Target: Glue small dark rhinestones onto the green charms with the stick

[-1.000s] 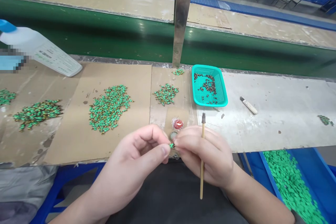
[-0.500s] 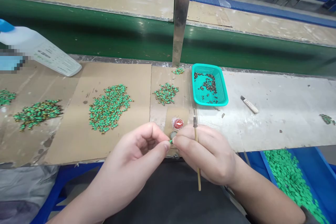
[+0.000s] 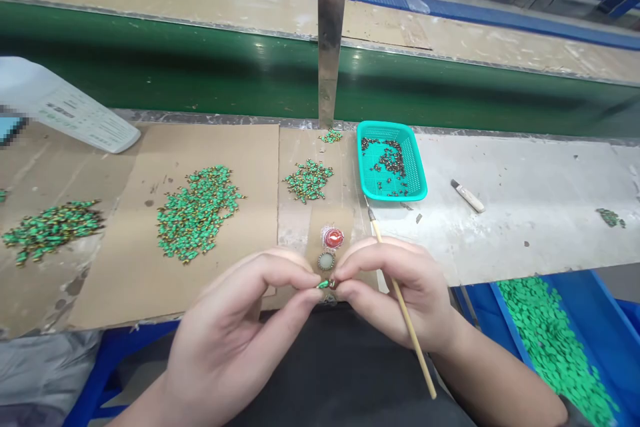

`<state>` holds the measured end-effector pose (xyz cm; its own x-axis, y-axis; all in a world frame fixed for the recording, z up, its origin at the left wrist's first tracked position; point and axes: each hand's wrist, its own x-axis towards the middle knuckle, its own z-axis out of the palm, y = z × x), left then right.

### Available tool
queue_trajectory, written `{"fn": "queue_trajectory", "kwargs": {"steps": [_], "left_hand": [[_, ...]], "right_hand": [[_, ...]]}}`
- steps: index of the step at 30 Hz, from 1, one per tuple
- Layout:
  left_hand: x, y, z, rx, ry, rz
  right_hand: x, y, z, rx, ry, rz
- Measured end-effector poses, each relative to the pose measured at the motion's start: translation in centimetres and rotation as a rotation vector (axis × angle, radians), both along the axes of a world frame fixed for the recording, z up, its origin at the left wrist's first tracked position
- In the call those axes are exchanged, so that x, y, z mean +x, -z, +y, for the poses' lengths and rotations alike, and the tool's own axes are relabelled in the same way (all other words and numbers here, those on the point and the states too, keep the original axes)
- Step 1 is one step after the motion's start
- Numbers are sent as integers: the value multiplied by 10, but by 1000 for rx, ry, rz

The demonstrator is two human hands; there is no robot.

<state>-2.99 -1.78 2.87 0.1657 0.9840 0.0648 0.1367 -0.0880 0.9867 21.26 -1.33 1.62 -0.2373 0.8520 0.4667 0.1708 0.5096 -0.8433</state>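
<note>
Between the thumb and forefinger of my left hand [image 3: 245, 320] is a small green piece [image 3: 323, 284]. My right hand [image 3: 400, 293] faces it closely, its thumb and forefinger pinching a tiny dark metallic piece [image 3: 333, 283] against the green one's end; whether the two are joined I cannot tell. A thin wooden-handled brush [image 3: 413, 333] is also held in my right hand, slanting across it with the tip up. Just beyond my fingertips are a round pale disc with a beaded dark rim [image 3: 327, 261] and a small round red pot [image 3: 334, 237].
Piles of green-and-gold pieces [image 3: 200, 213] lie on cardboard to the left. Ahead stands a turquoise basket [image 3: 423, 188] holding small dark pieces. A short white-handled tool [image 3: 468, 196] lies right. A plastic bottle [image 3: 75, 110] lies left; a metal post [image 3: 330, 33] rises ahead. Below right, a blue bin [image 3: 515, 320] holds green pieces.
My right hand has turned, and the brush now leans with its lower end farther right. A tiny dark piece now shows at my right fingertips beside the green one. The view has shifted slightly.
</note>
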Motion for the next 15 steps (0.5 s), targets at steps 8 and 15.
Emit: {"fn": "queue_trajectory", "kwargs": {"steps": [8,15], "left_hand": [[-5,-2,7,391,136,111],[-7,-1,11,671,236,245]], "right_hand": [[0,-1,2,42,-58,31],[1,2,0,132,-93,18]]}}
